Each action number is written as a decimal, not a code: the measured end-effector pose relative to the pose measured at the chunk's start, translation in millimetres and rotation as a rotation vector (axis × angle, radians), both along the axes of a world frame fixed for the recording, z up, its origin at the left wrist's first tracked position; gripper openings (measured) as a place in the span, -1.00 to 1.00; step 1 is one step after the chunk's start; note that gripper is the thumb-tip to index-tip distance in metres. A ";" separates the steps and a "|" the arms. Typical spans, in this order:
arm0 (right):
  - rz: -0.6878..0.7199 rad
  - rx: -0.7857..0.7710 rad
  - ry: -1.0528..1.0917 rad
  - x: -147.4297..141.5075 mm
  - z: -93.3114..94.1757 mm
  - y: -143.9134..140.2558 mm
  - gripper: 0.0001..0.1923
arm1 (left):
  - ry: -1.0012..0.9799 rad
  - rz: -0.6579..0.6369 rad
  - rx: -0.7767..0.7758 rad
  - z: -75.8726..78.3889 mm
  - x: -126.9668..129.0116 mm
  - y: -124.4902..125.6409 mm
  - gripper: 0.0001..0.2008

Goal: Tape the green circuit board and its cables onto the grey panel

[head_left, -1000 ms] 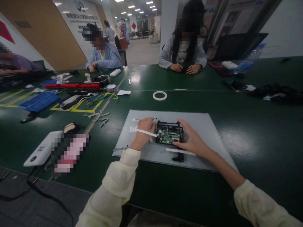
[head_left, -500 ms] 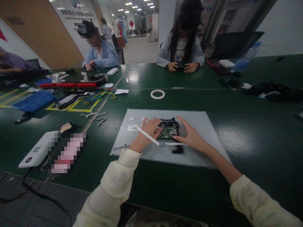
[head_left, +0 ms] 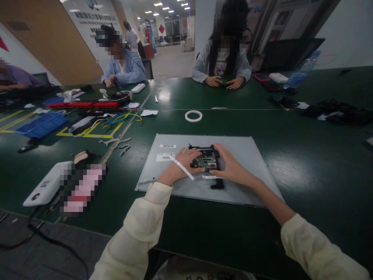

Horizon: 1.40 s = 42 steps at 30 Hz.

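A green circuit board [head_left: 207, 160] in a black plastic frame [head_left: 217, 184] lies on a grey flat panel [head_left: 247, 155]. My left hand [head_left: 184, 162] grips the board's left side, fingers over the top and thumb along the near edge. On the right side, my right hand [head_left: 233, 165] holds it between thumb and fingers, which hide that edge. One white strip of tape [head_left: 182, 168] lies across the back of my left hand. A second white strip [head_left: 210, 177] shows just below my right thumb.
Beyond the panel lies a white tape roll [head_left: 193, 116]. To the left are a white power bank [head_left: 48, 184], pliers [head_left: 115, 141], a blue tray [head_left: 42, 124] and coloured wires [head_left: 124, 118]. Two people sit across the table [head_left: 171, 93], near a small wrench [head_left: 156, 99].
My right hand has moved left from spread fingers onto the board's right edge. My left thumb has come down along the near edge. The board looks shifted slightly left.
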State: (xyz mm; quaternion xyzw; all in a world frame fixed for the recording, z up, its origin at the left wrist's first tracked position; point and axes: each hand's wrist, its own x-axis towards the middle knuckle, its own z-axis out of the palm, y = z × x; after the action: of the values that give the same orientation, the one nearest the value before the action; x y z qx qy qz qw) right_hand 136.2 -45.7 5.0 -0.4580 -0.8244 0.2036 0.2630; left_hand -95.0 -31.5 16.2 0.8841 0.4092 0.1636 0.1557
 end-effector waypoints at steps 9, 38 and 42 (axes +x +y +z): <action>-0.001 0.029 0.018 0.5 -3.0 3.0 -0.11 | -0.007 -0.008 -0.013 -0.7 -0.5 1.4 -0.45; -0.024 0.092 0.008 -1.4 -8.7 -0.1 -0.15 | -0.213 0.450 -0.033 -22.4 -45.7 35.7 -0.92; -0.029 0.074 0.009 -1.5 -8.0 -0.9 -0.16 | -0.319 0.437 -0.104 -18.5 -45.9 35.9 -0.94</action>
State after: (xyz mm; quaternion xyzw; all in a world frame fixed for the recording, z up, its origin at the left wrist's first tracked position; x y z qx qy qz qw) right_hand 134.8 -46.6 -3.0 -0.4589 -0.8234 0.1712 0.2865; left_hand -141.0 4.4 -2.3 0.7287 0.5682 0.3092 0.2246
